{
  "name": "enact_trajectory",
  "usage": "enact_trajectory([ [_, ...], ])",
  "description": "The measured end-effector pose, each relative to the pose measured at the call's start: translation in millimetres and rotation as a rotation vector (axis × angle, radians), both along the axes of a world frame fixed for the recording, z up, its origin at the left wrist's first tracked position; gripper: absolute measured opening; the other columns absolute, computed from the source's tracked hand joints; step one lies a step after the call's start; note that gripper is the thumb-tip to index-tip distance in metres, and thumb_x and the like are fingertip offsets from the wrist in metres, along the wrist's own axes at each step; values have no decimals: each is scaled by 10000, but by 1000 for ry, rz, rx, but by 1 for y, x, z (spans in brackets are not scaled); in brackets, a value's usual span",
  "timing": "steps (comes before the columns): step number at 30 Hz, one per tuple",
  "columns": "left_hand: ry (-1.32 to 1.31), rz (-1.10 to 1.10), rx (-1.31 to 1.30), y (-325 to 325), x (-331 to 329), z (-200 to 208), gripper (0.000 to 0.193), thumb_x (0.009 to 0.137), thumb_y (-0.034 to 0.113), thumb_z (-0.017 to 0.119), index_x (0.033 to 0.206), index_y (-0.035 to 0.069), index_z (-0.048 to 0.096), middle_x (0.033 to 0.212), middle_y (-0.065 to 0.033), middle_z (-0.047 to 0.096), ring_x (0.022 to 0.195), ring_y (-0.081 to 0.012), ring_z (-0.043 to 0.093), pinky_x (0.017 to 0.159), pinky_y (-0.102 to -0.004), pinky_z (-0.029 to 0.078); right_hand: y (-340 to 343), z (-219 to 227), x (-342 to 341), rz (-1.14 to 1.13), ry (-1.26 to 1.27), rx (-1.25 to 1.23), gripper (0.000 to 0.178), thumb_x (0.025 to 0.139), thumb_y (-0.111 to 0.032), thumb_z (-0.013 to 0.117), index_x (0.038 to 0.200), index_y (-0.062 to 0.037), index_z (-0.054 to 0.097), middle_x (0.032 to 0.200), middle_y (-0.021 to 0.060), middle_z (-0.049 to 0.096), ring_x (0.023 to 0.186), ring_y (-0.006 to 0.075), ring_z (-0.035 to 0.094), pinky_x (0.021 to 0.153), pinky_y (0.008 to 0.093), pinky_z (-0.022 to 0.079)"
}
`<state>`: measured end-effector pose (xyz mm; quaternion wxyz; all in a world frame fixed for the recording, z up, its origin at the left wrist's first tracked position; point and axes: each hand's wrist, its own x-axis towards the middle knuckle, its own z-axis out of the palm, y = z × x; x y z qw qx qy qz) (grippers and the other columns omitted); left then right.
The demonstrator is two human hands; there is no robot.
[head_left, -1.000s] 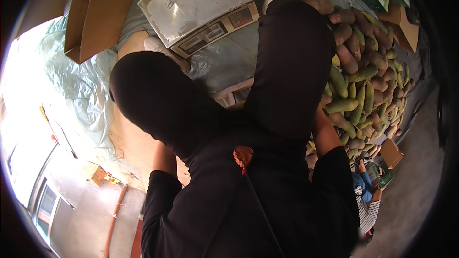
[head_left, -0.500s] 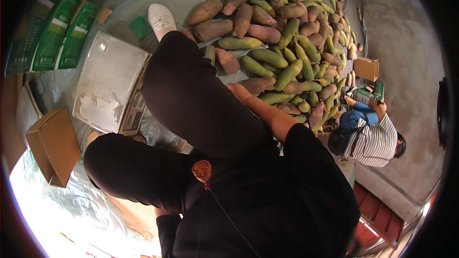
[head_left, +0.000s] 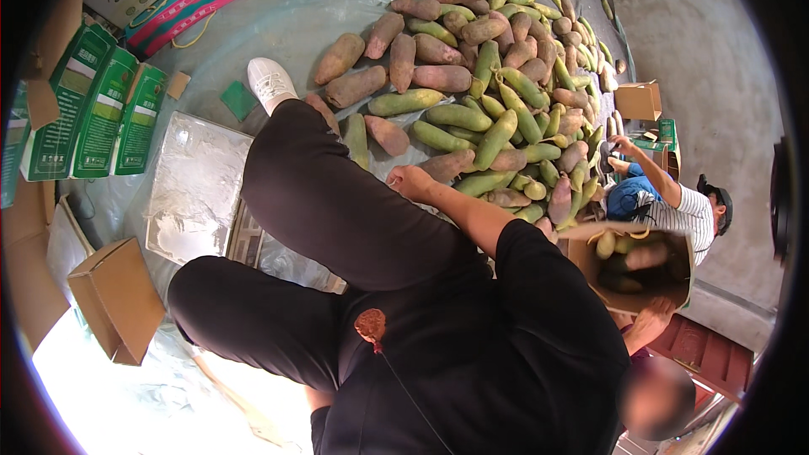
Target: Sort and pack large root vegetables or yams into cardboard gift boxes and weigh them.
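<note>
My right hand (head_left: 410,181) hangs beside my knee, at the near edge of a heap of long green radishes (head_left: 468,117) and thick reddish-brown roots (head_left: 442,78). Its fingers look curled in, and nothing shows between them. Closest to it lie a reddish root (head_left: 447,165) and a pinkish root (head_left: 388,136). A green radish (head_left: 356,141) rests by my shin. Of my left arm only a bit of skin shows below my other thigh; the hand itself is hidden.
At right, another person's hand (head_left: 655,318) grips an open carton (head_left: 581,257) holding similar vegetables. Beyond, a person in stripes (head_left: 687,219) reaches over the heap. Left are a white, worn box-shaped block (head_left: 198,185), an open cardboard box (head_left: 118,299) and green cartons (head_left: 139,122).
The view has shifted, bringing more cartons in at upper left. A filled carton with another person has come in at right. The striped person has raised an arm. My right hand's fingers look more curled.
</note>
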<state>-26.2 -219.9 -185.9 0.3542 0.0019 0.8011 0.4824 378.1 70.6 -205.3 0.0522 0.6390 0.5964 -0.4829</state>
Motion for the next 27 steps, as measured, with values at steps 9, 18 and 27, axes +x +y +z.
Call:
enact_trajectory([
  [9, 221, 185, 3, -18, -31, 71, 561, 799, 275, 689, 1262, 71, 445, 1253, -163, 496, 1185, -254, 464, 1002, -429, 351, 23, 20, -25, -95, 132, 37, 229, 746, -218, 629, 921, -74, 665, 893, 149, 667, 868, 307, 637, 766, 378, 499],
  [18, 440, 333, 79, -4, -53, 155, 618, 787, 318, 695, 1281, 82, 409, 1293, -156, 452, 1234, -269, 407, 1039, -467, 286, 25, 39, -39, -66, 158, 173, 267, 764, -203, 631, 981, -48, 636, 833, 116, 650, 825, 280, 627, 735, 371, 483],
  [27, 388, 76, 758, 110, -72, 253, 648, 827, 302, 643, 1297, -53, 374, 1333, -182, 415, 1272, -299, 356, 1084, -455, 237, 23, 42, -36, -120, 160, 282, 253, 753, -175, 627, 982, -70, 644, 811, 121, 650, 802, 290, 627, 708, 388, 480],
])
